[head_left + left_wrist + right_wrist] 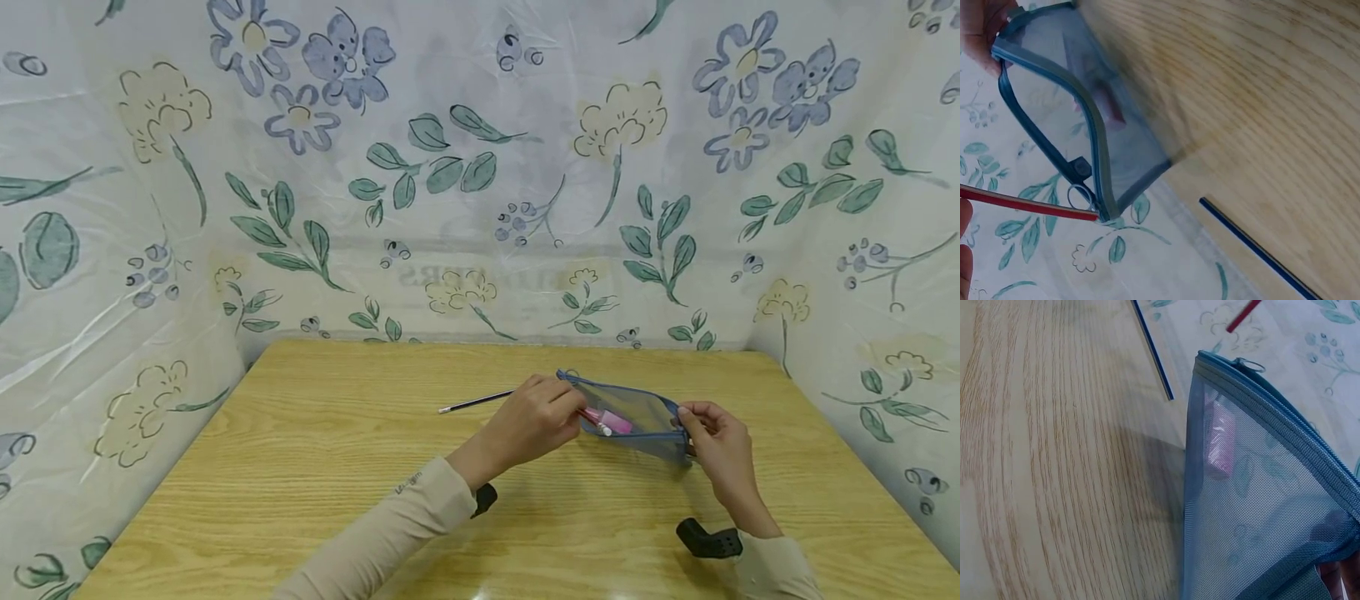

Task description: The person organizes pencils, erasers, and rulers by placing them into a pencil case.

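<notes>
Lying farthest left on the worktop (300,442): a blue pencil (476,402), partly hidden behind the left hand (536,412). Next along, in that hand's curled fingers: a red pencil (1029,205), pinched with no gap and pointing toward the left end of the pouch (652,447). Inside the pouch, near that end: a pink block (617,422), visible also through the mesh. At far right: the right hand (723,442), with thumb and fingers closed on the pouch's right end, mouth gaping upward.

Judging from this, busy putting the red pencil into the pouch. Hard to tell the depth of its free end: over the mouth in the head view, apart from the pouch in the right wrist view, so perhaps not yet inside. Calls next for guiding that end past the rim, then loosening the left fingers while steadying the pouch with the right.
</notes>
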Tool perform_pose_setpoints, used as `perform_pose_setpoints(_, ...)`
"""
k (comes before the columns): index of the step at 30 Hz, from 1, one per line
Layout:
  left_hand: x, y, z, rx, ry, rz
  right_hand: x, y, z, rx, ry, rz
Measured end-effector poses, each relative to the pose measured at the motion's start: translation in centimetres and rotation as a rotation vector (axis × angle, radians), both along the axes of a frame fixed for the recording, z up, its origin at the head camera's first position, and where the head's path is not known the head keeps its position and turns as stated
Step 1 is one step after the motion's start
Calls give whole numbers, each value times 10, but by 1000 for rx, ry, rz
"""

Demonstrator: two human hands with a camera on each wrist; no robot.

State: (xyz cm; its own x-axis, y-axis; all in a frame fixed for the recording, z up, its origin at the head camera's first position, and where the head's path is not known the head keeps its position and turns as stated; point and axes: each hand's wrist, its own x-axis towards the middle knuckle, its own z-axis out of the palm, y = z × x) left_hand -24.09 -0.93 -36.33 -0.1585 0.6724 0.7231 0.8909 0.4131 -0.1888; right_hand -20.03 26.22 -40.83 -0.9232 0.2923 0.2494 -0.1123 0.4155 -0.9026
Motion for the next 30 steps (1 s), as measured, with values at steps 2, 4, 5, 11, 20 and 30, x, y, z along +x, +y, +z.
perform_pose_setpoints(2,-1,-1,-1,30,-25,-22,1,0,0,0,-1,4)
perform_pose_setpoints(4,-1,-1,-2,58,-47,-42,1,0,0,1,0,8)
perform_pose_setpoints(5,-2,-2,-3,70,-54,-52,1,0,0,-2,1,9)
perform_pose_setpoints(11,-4,-2,-9,92,-27,-96,2,0,0,-25,2,24)
perform_pose_setpoints(20,-5,5,-14,49,36,-102,2,-1,0,-27,-6,18)
perform_pose_setpoints(30,-8,12,-18,-44,68,-43,1,0,-1,-25,-15,16)
